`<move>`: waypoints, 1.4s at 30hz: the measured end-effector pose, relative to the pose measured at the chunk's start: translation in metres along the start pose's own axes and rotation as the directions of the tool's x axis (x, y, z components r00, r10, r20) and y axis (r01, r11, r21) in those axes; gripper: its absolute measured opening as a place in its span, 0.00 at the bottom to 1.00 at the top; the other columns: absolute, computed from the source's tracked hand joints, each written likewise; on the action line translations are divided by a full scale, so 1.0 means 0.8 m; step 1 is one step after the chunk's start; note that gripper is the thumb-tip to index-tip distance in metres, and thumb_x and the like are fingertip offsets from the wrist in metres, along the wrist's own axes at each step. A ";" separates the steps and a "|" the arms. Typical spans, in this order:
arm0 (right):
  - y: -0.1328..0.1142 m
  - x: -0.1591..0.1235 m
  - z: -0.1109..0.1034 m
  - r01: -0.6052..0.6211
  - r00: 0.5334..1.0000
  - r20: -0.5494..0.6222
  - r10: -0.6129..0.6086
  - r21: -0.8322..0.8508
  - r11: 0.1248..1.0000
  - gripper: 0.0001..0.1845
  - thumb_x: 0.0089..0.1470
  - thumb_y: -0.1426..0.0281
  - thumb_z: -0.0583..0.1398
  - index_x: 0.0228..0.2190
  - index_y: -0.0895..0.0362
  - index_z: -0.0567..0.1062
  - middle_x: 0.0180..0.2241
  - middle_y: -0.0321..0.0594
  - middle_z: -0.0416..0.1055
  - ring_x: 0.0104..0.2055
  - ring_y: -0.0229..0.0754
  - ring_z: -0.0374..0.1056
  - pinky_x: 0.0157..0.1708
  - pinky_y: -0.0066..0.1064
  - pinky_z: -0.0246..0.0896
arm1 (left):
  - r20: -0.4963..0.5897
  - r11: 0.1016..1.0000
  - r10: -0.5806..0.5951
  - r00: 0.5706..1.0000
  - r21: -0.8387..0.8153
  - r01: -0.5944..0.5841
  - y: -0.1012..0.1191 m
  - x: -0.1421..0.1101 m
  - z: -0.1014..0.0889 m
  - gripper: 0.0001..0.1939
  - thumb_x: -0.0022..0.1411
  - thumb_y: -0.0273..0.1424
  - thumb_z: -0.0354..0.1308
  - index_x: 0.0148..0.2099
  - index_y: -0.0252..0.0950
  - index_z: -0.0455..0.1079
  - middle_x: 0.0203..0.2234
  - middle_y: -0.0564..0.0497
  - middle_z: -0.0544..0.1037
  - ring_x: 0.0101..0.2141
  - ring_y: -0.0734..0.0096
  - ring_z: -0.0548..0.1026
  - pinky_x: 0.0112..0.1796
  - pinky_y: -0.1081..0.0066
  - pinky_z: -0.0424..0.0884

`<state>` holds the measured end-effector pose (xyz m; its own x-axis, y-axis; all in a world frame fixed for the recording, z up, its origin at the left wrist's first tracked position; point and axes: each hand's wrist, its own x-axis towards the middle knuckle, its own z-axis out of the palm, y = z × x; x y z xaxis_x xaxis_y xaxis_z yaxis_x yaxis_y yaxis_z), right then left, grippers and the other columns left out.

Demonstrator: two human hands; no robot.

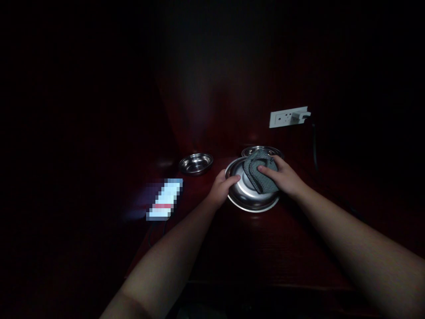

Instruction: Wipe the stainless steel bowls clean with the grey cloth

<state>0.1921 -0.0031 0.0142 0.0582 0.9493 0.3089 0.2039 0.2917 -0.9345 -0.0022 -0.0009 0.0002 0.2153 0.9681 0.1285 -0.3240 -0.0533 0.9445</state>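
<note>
A dark red table spreads beneath both hands, much of it lost in shadow. A metal dish sits between the fingers of the two hands, tilted; whether it touches the table I cannot tell. The left hand is clamped on its left rim, thumb over the face, the other fingers hidden behind. Just beyond the right fingers is a second metal dish, partly covered from sight by what they hold. A small metal bowl stands ahead and to the left of the left fingers, well apart from them. The folded grey cloth lies against the held dish, gripped by the right hand, its thumb pressed on top. Left of the left fingers glows a lit screen, its content blurred into blocks. Beyond the right fingers, to their right, are a white socket plate and the plug in it.
</note>
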 end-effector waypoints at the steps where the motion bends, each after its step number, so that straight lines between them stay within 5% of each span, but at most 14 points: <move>1: -0.001 -0.001 0.000 -0.003 1.000 -0.002 0.003 0.000 1.000 0.27 0.39 0.56 0.65 0.42 0.54 0.69 0.37 0.40 0.74 0.38 0.46 0.70 0.40 0.40 0.65 | -0.002 1.000 0.003 1.000 0.003 -0.003 0.001 0.000 0.000 0.21 0.42 0.32 0.65 0.41 0.34 0.71 0.33 0.48 0.77 0.38 0.62 0.73 0.44 0.62 0.64; 12: 0.009 0.006 -0.003 0.006 0.999 -0.048 -0.009 -0.061 0.998 0.19 0.52 0.54 0.53 0.38 0.54 0.70 0.34 0.37 0.71 0.37 0.43 0.67 0.39 0.36 0.61 | -0.020 1.000 -0.019 1.000 0.013 0.019 0.005 -0.003 0.003 0.20 0.41 0.32 0.64 0.40 0.35 0.70 0.31 0.50 0.76 0.37 0.64 0.73 0.44 0.63 0.64; 36: -0.001 0.001 -0.002 -0.006 1.000 0.006 0.007 -0.096 0.995 0.21 0.47 0.54 0.58 0.39 0.55 0.70 0.35 0.39 0.72 0.37 0.44 0.68 0.36 0.35 0.62 | -0.005 0.999 0.008 1.000 0.032 -0.008 0.010 -0.007 0.006 0.15 0.43 0.31 0.63 0.37 0.33 0.72 0.30 0.50 0.77 0.35 0.65 0.72 0.43 0.64 0.63; 42: -0.002 0.000 -0.001 -0.041 0.999 0.012 0.042 -0.037 0.998 0.22 0.45 0.54 0.60 0.39 0.54 0.71 0.34 0.39 0.73 0.35 0.44 0.69 0.35 0.36 0.63 | 0.003 0.997 -0.025 1.000 -0.069 0.025 0.001 0.000 0.003 0.14 0.43 0.32 0.63 0.36 0.33 0.72 0.29 0.50 0.77 0.33 0.67 0.73 0.42 0.66 0.64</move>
<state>0.1928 -0.0034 0.0160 0.0552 0.9620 0.2674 0.2373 0.2475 -0.9394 -0.0003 -0.0018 0.0014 0.2261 0.9683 0.1061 -0.3816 -0.0122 0.9242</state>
